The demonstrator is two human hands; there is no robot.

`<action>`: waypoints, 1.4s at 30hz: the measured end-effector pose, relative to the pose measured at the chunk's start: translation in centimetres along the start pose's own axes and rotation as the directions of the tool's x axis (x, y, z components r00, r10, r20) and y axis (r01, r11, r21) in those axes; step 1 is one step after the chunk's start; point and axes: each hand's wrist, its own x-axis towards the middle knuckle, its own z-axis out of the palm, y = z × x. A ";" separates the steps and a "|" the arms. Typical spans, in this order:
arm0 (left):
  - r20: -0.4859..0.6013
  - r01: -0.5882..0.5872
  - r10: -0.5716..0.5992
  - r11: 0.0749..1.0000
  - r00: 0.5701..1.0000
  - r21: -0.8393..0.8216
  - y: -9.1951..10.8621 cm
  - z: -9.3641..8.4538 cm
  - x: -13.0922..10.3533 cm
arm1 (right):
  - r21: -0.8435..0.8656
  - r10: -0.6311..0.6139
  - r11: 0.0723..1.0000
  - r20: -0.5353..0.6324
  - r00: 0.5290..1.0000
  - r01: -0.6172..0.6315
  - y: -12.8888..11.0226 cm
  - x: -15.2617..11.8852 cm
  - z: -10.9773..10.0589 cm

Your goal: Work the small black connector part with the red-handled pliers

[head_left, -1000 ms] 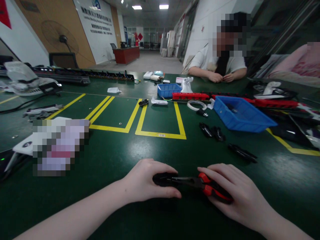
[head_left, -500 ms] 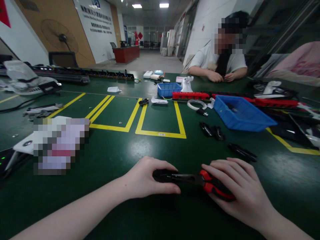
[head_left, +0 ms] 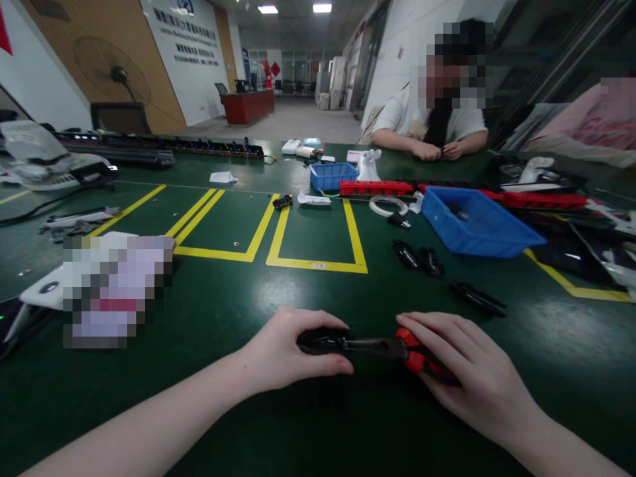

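A: Hands first. Count and state?

B: Two, near side. Left hand [head_left: 278,351] curled around one black piece [head_left: 322,340], thumb nearer, fingers beyond. Right hand [head_left: 464,361] wrapped over the handles of one pair of pliers [head_left: 395,348], red and black.

A: Where is the held piece, and do the pliers meet it?

B: Near, about mid-scene, in front of the person. Plier tips point left and reach the piece's right end. Cannot tell whether they pinch it.

A: Other dark items on the green surface [head_left: 199,305]?

B: Five logged. Three lie far and right of the pliers: two close together, a first dark part [head_left: 406,254] and a second dark part [head_left: 430,262], then one long dark part [head_left: 477,298] nearer and further right. A fourth, a connector-like item [head_left: 399,220] with a pale end, lies beyond those. The fifth, a small black part [head_left: 283,202], sits left of them, by the yellow tape.

A: Bins?

B: Two, blue. Large bin [head_left: 489,246] at right, dark contents, number unclear. Small bin [head_left: 334,180] farther and left. Between them, one white ring [head_left: 381,212].

A: Others present?

B: Two across the surface, far right: one in white sleeves [head_left: 392,119], one in pink [head_left: 571,126].
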 end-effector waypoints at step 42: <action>0.121 -0.150 0.122 0.953 0.985 0.264 -0.6 0.5 -0.3 | 0.080 -0.054 0.996 0.102 0.993 0.045 -0.6 0.4 -0.1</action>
